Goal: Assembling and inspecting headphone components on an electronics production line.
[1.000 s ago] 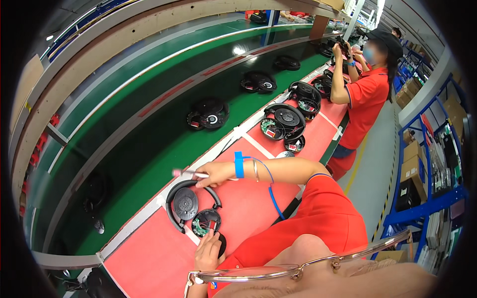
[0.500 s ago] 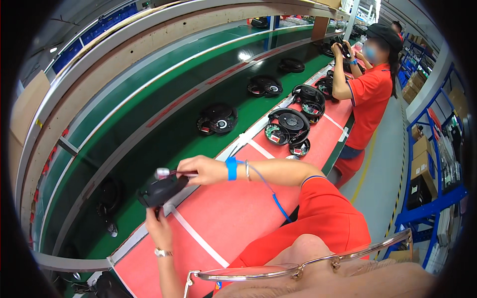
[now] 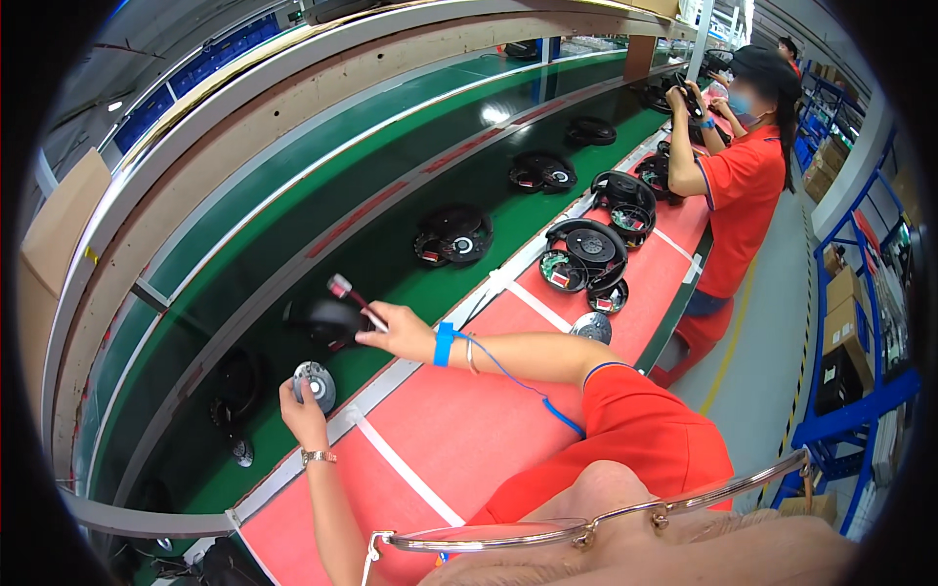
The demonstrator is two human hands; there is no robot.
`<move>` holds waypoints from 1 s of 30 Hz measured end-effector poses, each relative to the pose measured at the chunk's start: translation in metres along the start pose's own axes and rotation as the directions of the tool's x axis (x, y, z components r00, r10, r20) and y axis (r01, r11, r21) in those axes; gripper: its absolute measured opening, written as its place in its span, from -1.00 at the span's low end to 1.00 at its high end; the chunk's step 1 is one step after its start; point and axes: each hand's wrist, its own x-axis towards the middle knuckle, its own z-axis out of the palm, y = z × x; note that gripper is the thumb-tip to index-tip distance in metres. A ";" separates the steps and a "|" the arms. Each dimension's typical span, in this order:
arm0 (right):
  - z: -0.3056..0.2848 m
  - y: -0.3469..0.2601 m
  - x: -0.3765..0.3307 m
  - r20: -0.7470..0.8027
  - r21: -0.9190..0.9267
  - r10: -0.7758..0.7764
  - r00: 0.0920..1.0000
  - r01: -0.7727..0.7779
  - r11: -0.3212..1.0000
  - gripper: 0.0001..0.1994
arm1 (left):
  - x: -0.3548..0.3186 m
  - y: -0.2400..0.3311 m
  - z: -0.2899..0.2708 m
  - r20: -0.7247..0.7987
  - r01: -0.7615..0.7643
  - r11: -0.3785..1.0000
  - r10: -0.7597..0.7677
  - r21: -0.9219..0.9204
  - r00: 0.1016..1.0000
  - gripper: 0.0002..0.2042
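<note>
Red matting covers the desk [image 3: 459, 459] under my forearms, with a green conveyor belt [image 3: 410, 283] just beyond. My left hand [image 3: 305, 415] pinches a round grey earcup plate [image 3: 315, 384] by its lower rim, over the desk's far edge. Just beyond, my right hand [image 3: 399, 332] is closed around a thin tool [image 3: 354, 298] angled toward a black headphone [image 3: 327, 320] on the belt. Farther right, another person [image 3: 743, 186] works.

Red mat [image 3: 459, 439] bare near hands; headsets [image 3: 586, 256] crowd farther right.
</note>
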 end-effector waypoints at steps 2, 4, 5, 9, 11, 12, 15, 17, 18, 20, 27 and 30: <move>0.001 0.018 0.008 0.041 0.276 0.304 0.952 -0.303 0.912 -0.70 | 0.008 0.003 0.008 0.069 0.026 0.998 -0.029 0.057 0.997 -0.77; 0.000 0.025 0.011 0.168 0.473 0.434 0.885 -0.459 0.752 -0.72 | 0.006 0.028 0.020 0.184 0.441 0.694 -0.415 -0.569 0.891 -0.70; 0.000 0.032 0.011 0.164 0.474 0.435 0.885 -0.458 0.752 -0.72 | 0.009 0.041 0.023 0.237 0.495 0.607 -0.457 -0.622 0.858 -0.65; 0.017 0.060 0.006 0.193 0.521 0.589 0.785 -0.590 0.616 -0.76 | 0.012 0.046 0.051 0.215 0.424 0.504 -0.421 -0.753 0.881 -0.56; 0.019 0.063 0.003 0.207 0.491 0.638 0.742 -0.643 0.588 -0.79 | 0.011 0.047 0.062 0.217 0.394 0.722 -0.330 -0.569 0.919 -0.47; 0.021 0.060 0.001 0.210 0.490 0.639 0.740 -0.645 0.586 -0.79 | 0.011 0.045 0.066 0.238 0.329 0.871 -0.254 -0.366 0.937 -0.44; 0.020 0.041 -0.003 0.147 0.481 0.583 0.799 -0.573 0.663 -0.64 | 0.001 0.033 0.067 0.272 -0.120 0.982 0.077 0.147 0.959 -0.41; 0.022 0.037 -0.008 0.070 0.484 0.595 0.800 -0.549 0.681 -0.59 | -0.005 0.029 0.063 0.228 -0.302 0.904 0.239 0.304 0.944 -0.43; 0.023 0.036 -0.011 -0.004 0.483 0.600 0.800 -0.524 0.702 -0.54 | -0.004 0.025 0.056 0.206 -0.324 0.875 0.264 0.359 0.942 -0.42; 0.024 0.042 -0.013 -0.024 0.468 0.554 0.832 -0.481 0.742 -0.52 | 0.006 -0.011 0.038 0.116 -0.285 0.802 0.264 0.525 0.957 -0.41; 0.023 0.037 -0.019 -0.131 0.417 0.349 0.928 -0.267 0.869 -0.54 | 0.021 -0.060 -0.047 -0.099 0.133 0.367 -0.110 0.921 0.989 -0.35; 0.020 0.026 -0.021 -0.057 0.446 0.308 0.950 -0.251 0.859 -0.59 | 0.031 -0.096 -0.071 -0.133 0.139 0.485 -0.048 0.864 0.990 -0.32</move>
